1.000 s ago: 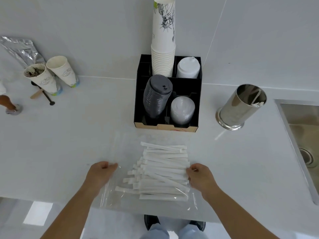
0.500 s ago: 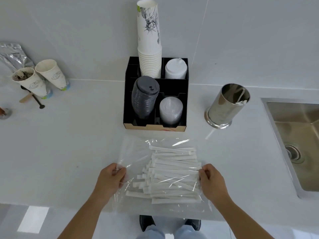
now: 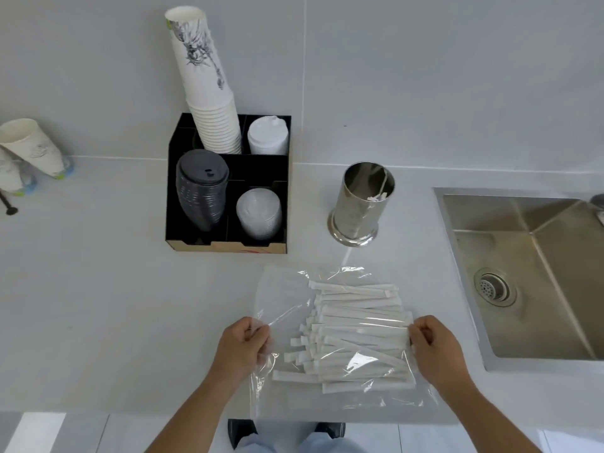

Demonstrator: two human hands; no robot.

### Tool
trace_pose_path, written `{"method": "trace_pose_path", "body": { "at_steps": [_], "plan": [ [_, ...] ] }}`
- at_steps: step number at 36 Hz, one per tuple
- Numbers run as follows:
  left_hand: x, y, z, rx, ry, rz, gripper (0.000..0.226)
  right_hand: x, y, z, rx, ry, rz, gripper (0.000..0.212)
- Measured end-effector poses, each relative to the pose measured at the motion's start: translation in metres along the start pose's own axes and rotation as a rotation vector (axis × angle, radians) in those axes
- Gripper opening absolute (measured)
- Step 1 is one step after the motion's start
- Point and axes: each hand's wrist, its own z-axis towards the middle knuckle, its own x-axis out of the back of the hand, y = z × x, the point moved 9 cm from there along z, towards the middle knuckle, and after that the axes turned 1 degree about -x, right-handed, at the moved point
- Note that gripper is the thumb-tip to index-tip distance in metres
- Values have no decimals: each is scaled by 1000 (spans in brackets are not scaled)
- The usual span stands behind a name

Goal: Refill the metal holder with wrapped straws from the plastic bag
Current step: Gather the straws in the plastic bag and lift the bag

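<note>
We have closed our left hand point(image 3: 243, 346) on the left side of the plastic bag point(image 3: 281, 295), where before it lay flat beside it. Our right hand point(image 3: 431, 346) now pinches the right edge, and the bag looks crinklier and lifted a little.

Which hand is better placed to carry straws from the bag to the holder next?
Probably the right hand: the holder stands on its side of the bag, beyond it. The left hand pinches the far edge and could steady the bag.
</note>
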Motion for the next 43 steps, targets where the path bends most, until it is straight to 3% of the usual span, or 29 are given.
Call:
{"method": "trace_pose_path", "body": {
  "at_steps": [10,15,19,24,27,34,43],
  "plan": [
    [-26,5,0,77,73,-102,4,15,24,18,-75,-108,3,17],
    [-14,4,3,94,94,-99,20,18,24,19,-90,-104,-18,3],
    [-4,8,14,79,94,-16,30,21,18,16,-80,-78,-85,28],
    [-1,29,31,-21,79,217,36,15,-4,6,-24,-40,-305,58],
    [-2,47,42,-117,71,362,40,-3,-39,-2,97,-13,-358,61],
    [-10,98,72,-368,-1,582,41,-96,-130,-24,416,-146,-466,60],
    [-42,121,95,-558,-164,788,26,-190,-152,-22,392,-252,-696,67]
  ]
}}
